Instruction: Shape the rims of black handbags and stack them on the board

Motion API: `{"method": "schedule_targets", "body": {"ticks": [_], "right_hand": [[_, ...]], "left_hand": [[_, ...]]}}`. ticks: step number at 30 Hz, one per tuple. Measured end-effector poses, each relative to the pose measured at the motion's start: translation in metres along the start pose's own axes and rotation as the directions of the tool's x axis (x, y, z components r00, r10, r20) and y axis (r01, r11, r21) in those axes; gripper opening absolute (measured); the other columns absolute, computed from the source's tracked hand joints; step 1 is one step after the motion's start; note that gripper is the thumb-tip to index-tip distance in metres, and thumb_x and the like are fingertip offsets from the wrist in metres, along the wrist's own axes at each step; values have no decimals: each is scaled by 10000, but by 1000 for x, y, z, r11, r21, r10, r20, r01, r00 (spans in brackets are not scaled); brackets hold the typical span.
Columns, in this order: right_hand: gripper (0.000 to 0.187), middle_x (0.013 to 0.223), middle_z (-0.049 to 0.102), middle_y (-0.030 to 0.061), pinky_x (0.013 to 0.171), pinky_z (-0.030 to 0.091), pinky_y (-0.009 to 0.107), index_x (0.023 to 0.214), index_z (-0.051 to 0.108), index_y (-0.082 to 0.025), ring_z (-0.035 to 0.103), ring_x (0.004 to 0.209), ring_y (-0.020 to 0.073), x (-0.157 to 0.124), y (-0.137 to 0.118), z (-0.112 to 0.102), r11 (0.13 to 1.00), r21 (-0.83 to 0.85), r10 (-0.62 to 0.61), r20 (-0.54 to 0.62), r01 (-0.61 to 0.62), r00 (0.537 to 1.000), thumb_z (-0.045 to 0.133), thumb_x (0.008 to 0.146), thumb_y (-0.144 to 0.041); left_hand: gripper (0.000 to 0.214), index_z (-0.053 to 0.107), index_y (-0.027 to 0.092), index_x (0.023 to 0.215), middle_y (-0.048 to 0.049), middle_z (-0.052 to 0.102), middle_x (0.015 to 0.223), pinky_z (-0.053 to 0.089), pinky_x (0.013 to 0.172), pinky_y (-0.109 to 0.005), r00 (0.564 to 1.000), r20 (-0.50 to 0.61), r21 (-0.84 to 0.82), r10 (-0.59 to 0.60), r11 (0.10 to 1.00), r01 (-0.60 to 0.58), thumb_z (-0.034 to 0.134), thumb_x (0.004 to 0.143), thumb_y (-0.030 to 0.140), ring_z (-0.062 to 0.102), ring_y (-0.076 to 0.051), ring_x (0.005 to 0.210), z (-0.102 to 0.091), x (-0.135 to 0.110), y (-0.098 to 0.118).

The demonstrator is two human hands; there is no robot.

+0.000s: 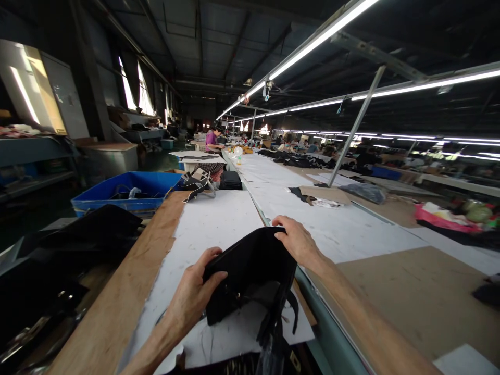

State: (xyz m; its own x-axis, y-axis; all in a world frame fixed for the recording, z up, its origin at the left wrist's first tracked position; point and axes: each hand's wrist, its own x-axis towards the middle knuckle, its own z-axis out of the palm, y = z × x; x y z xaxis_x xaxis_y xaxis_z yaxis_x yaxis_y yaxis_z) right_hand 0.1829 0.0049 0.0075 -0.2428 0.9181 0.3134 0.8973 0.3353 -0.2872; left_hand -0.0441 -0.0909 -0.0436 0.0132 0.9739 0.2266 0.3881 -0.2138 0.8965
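While the black bag piece [250, 255] is held over the white-covered tabletop [207, 213], its L edge is pinched in the narrow L grip [195, 286] (seen lower than the R one), & its upper R corner is held by the R grip [299, 240]. Farther off at L, a blue bin [113, 206] w/ dark items [123, 192] inside is seen; a person in purple [211, 141] & a small white fan [238, 151] are seen in bkgd.

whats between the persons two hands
The head view shows the black piece spanning the stretch between the left hand and the right hand, both holding its edge.
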Motion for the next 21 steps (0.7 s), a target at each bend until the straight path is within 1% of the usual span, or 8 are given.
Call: {"method": "schedule_targets", "body": {"ticks": [2, 5, 9, 14, 16, 19, 21], "right_hand": [[195, 932, 573, -28, 705, 319, 255, 883, 513, -240, 488, 852, 145, 0, -1, 2, 1000, 15, 18, 2, -18, 1000, 489, 718, -139], [167, 895, 565, -28, 711, 313, 255, 836, 512, -228, 477, 837, 142, 1, -3, 8, 999, -11, -32, -21, 32, 999, 503, 702, -128], [93, 862, 561, -19, 722, 312, 251, 745, 507, -206, 467, 835, 141, 3, -4, 14, 995, -61, -78, -27, 77, 997, 517, 698, -126], [70, 871, 576, -20, 723, 318, 255, 756, 543, -216, 477, 832, 144, 4, -6, 14, 993, -62, -98, -8, 97, 995, 528, 711, -163], [59, 860, 587, -19, 735, 316, 259, 724, 561, -216, 483, 836, 146, 3, -6, 13, 993, -58, -105, 15, 106, 994, 525, 714, -170], [77, 895, 594, -23, 742, 313, 258, 658, 568, -210, 489, 857, 144, 1, -3, 11, 991, -22, -134, 57, 135, 989, 523, 699, -163], [84, 931, 590, -30, 725, 316, 254, 633, 560, -206, 494, 851, 139, 0, 3, 8, 989, 16, -150, 85, 149, 985, 517, 681, -152]], "left_hand": [[308, 457, 222, 1069, -2, 614, 957, 412, 697, -222, 1000, 7, -1, 2, 1000, -2, 479, 773, 302, 546, -160, 829, 0, 1, -1], [302, 463, 221, 1065, 2, 614, 960, 413, 718, -225, 1000, 15, -3, 8, 1000, -8, 477, 769, 279, 549, -161, 843, 0, 2, -2], [277, 476, 222, 1045, 8, 616, 928, 411, 723, -229, 1000, -21, 4, 12, 1000, -12, 463, 772, 268, 553, -159, 827, 1, 2, -3], [265, 488, 223, 1029, 5, 612, 921, 412, 725, -231, 998, -46, -6, 34, 999, -35, 476, 767, 266, 548, -161, 843, 2, 2, -6], [252, 494, 215, 1015, 9, 612, 846, 414, 661, -225, 998, -67, -6, 15, 1000, -16, 470, 774, 285, 549, -145, 750, 2, 4, -7], [247, 492, 203, 999, 30, 576, 687, 375, 517, -208, 994, -94, 0, -64, 998, 64, 443, 790, 326, 495, -109, 555, 2, 7, -8], [246, 488, 198, 990, 36, 560, 655, 348, 478, -202, 991, -93, -6, -97, 995, 96, 439, 791, 334, 473, -99, 513, 2, 9, -7]]}}
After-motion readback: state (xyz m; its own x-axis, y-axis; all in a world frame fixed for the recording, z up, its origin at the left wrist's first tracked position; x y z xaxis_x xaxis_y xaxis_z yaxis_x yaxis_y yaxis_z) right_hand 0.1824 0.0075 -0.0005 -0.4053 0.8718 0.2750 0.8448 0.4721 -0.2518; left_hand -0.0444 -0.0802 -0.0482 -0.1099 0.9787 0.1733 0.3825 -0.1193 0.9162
